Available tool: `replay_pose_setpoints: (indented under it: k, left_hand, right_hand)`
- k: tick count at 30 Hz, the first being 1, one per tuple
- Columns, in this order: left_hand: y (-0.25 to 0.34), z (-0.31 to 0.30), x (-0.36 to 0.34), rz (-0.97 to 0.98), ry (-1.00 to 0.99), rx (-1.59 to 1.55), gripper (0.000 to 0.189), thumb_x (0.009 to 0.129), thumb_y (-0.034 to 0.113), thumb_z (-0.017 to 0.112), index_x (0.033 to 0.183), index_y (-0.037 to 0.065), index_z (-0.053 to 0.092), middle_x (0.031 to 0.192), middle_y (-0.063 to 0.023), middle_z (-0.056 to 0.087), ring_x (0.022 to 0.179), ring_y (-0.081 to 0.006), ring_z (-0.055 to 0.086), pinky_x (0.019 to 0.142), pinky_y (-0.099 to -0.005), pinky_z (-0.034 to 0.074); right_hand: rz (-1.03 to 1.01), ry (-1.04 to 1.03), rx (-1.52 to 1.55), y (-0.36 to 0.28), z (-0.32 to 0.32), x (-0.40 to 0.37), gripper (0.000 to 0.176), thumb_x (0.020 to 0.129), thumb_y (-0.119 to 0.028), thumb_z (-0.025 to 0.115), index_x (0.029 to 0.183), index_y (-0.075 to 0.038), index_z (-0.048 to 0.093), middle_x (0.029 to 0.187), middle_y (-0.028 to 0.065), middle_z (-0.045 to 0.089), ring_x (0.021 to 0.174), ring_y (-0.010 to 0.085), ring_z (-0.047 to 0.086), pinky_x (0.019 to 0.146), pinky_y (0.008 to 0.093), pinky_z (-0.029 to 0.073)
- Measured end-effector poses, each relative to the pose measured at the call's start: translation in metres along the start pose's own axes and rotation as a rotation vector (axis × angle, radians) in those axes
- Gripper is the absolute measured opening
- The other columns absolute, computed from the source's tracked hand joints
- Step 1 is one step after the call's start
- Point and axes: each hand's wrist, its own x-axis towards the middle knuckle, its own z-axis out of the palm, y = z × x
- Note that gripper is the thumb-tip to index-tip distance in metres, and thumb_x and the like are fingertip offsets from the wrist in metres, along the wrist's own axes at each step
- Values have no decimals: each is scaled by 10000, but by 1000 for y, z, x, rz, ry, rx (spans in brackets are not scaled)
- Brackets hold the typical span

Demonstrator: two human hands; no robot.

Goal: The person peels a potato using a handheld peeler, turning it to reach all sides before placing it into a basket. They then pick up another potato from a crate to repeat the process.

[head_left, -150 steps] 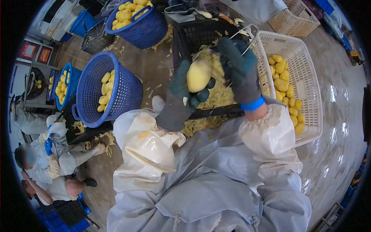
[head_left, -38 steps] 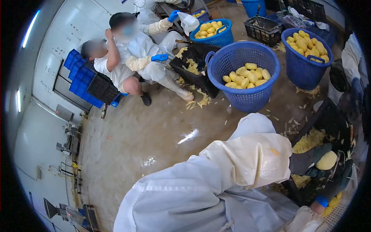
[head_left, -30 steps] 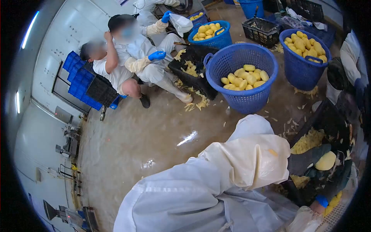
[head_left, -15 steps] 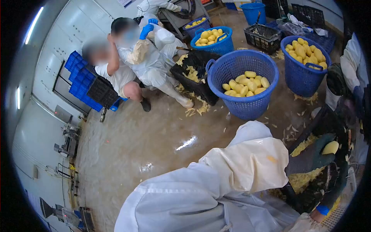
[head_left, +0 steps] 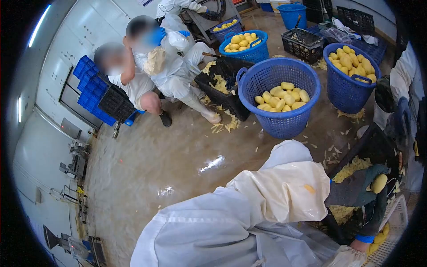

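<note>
At the right edge of the view, my left hand (head_left: 356, 187) in a dark grey-green glove grips a peeled yellow potato (head_left: 379, 183). Its cream sleeve cover (head_left: 284, 191) reaches across from the left. My right hand (head_left: 377, 212), also in a dark glove with a blue cuff (head_left: 364, 239), is closed close below the potato; a thin edge shows beside it, too small to name. Both hands are over a black crate (head_left: 378, 142) holding yellow peelings (head_left: 353, 169). Against my right wrist stands a white perforated basket (head_left: 396, 218) with a few potatoes in it.
A large blue-purple basket of potatoes (head_left: 279, 71) stands ahead, a second potato basket (head_left: 351, 89) to its right. Beyond are a blue tub of potatoes (head_left: 249, 54) and another black peelings crate (head_left: 222, 89). Two seated people (head_left: 171, 66) are at left. Scraps litter the wet floor (head_left: 178, 147).
The potato in my left hand has shifted slightly down and is turned more upright. My right hand has come up a little nearer. The gloved person opposite has lowered a hand.
</note>
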Motion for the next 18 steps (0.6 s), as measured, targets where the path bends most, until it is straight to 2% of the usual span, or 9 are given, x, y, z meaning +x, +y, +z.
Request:
replay_pose_setpoints:
  k: [2,4,6,10,12,13,15,16,18]
  left_hand:
    - [-21,9,-8,-5,26,-2,611,765,118,673,1304,12,405,1199,-241,529,1091,-360,548,908,-413,438]
    - [-15,5,-6,-10,50,-6,594,766,123,680,1286,14,415,1171,-235,543,1063,-344,563,880,-409,447]
    - [-8,-5,-2,-224,-164,-160,580,776,135,690,1282,17,432,1121,-190,574,1061,-291,570,902,-386,447]
    - [-29,-3,-5,-155,-152,-112,576,779,138,695,1285,36,439,1052,-141,592,1018,-245,576,890,-361,449]
    - [-35,-3,-3,-353,-111,-440,556,771,114,695,1270,43,460,1060,-130,588,974,-231,596,824,-361,500]
    - [-28,-6,0,-353,-111,-441,556,771,114,695,1270,43,460,1060,-130,588,974,-231,596,824,-361,500]
    - [-13,-10,1,-568,-24,-882,498,757,42,676,1222,-1,502,989,-126,616,823,-217,634,638,-343,546]
    - [-9,-9,2,-626,-38,-962,489,755,36,676,1214,-4,510,984,-128,619,815,-218,637,629,-343,549]
    - [-2,-7,1,-674,-128,-990,472,750,25,674,1196,-11,526,973,-131,625,798,-221,644,612,-343,555]
  right_hand:
    - [-23,-2,-74,-1,-7,2,500,914,-147,548,1376,-18,405,1341,125,474,1226,237,462,1019,342,372]
    - [-50,-3,-159,-4,-9,5,492,915,-139,543,1373,-16,410,1332,127,482,1222,239,466,1019,342,372]
    - [-71,-11,-266,-7,-13,9,484,916,-131,538,1369,-13,415,1323,129,490,1217,240,471,1019,343,372]
    - [-77,-67,-620,-21,-28,22,467,918,-115,527,1361,-8,425,1305,134,506,1208,243,480,1019,344,372]
    - [-50,-118,-819,-37,-36,25,460,919,-107,522,1357,-6,429,1296,136,514,1203,245,485,1019,345,372]
    - [-50,-117,-820,-47,-38,20,460,919,-107,522,1357,-6,429,1296,136,514,1203,245,485,1019,345,372]
    - [-543,-147,-1151,-63,-44,4,434,913,-47,495,1342,4,453,1297,141,525,1218,242,481,1033,338,360]
    - [-549,-22,-942,-56,-55,3,433,943,-83,443,1367,3,421,1354,146,481,1264,240,440,1053,342,342]
    - [-742,231,-1119,-48,-54,7,473,942,-101,451,1396,11,376,1391,148,445,1289,240,413,1067,352,329]
